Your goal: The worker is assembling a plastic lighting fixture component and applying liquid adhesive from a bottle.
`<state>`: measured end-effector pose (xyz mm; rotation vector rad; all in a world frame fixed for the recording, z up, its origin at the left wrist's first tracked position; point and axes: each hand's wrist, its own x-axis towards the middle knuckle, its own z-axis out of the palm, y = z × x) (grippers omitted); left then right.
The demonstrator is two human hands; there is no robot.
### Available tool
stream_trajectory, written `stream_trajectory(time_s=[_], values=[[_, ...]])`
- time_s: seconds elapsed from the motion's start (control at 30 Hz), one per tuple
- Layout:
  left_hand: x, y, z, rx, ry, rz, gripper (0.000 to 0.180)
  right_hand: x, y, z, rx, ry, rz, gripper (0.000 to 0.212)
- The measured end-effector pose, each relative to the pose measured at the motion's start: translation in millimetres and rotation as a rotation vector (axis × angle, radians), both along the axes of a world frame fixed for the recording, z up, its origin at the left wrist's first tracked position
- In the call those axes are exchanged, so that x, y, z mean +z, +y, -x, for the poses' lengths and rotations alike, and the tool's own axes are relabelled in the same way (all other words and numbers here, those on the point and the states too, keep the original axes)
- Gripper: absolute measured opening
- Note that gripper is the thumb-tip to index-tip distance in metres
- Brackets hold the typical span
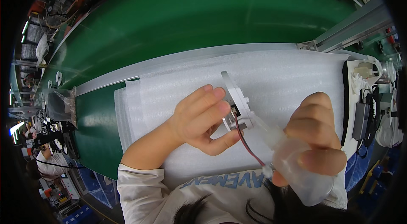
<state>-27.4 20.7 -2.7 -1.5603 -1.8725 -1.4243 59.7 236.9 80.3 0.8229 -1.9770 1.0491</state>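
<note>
My left hand is closed on a white plastic part, tilted up on edge between fingers and thumb. The part has a flat disc-like rim and small raised pegs. A red and black wire pair runs down from it to a small white connector. My right hand wraps round a translucent squeeze bottle, held tilted. Its narrow nozzle points up and left, close against the part's lower right side. Whether the tip touches the part I cannot tell. Both hands are above the white foam sheet.
Beyond the foam, a metal rail borders a green work surface. A metal post rises at the right. Further right sit a white tray and black cables. A clear plastic bag lies left; another person is at lower left.
</note>
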Motion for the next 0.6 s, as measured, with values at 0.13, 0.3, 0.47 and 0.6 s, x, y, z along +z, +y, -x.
stream_trajectory(time_s=[0.13,0.3,0.47,0.6], values=[[6.2,6.6,4.5,0.027,0.265,-0.02,0.048,1.3,1.1,-0.1,-0.012,-0.008,-0.007,0.056],[7.7,7.9,4.0,0.052,0.291,-0.031,0.049,6.0,2.5,-1.7,-0.036,-0.067,-0.031,0.056],[8.9,8.9,3.9,0.051,0.301,-0.034,0.05,6.5,4.8,-2.6,-0.036,-0.099,-0.056,0.054],[10.0,8.5,0.6,0.068,0.25,-0.012,0.051,6.5,4.8,-2.5,-0.041,-0.126,-0.065,0.053]])
